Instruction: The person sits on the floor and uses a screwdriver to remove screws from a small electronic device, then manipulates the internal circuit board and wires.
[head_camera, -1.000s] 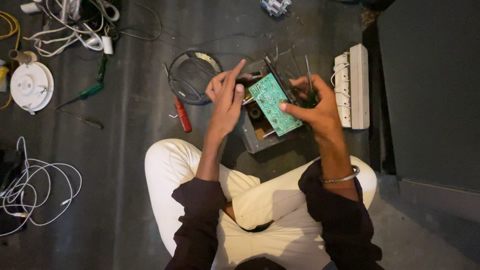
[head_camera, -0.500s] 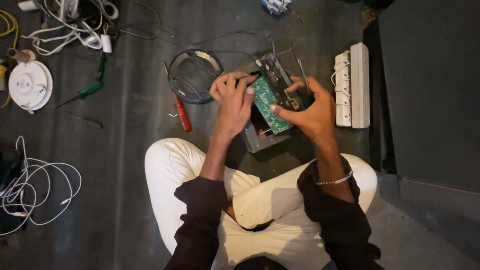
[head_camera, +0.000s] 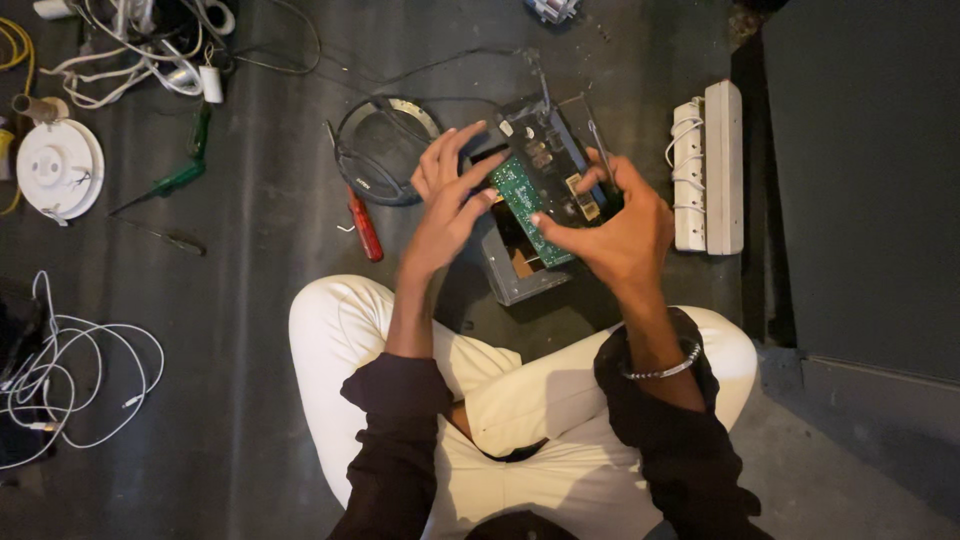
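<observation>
You sit cross-legged on the dark floor (head_camera: 250, 330), white trousers, dark sleeves pushed up.

Right hand (head_camera: 620, 230): closed around the right side of a green circuit board (head_camera: 530, 205), thumb on the board's near face, fingers curled behind its far side. A metal bangle (head_camera: 662, 368) sits on that wrist.

Left hand (head_camera: 450, 200): open, fingers spread, fingertips touching the board's left edge; it grips nothing.

The board is held tilted, just above an open grey metal case (head_camera: 515, 275) that rests on the floor right in front of your knees. Dark components and thin wires stand at the board's far end; finer detail cannot be made out.

On the floor left of the case: a red-handled screwdriver (head_camera: 365, 228), and beyond it a black ring-shaped part (head_camera: 385, 150), partly hidden by the left hand. Further left, a green-handled screwdriver (head_camera: 175, 182) and a white round fitting (head_camera: 58, 168).

At the far left corner of the floor: a tangle of white cables (head_camera: 150, 50). At the near left edge, a loose coil of white wire (head_camera: 70, 370). Right of the case, well apart, a white power strip (head_camera: 712, 165) lies beside a dark cabinet (head_camera: 860, 170).
</observation>
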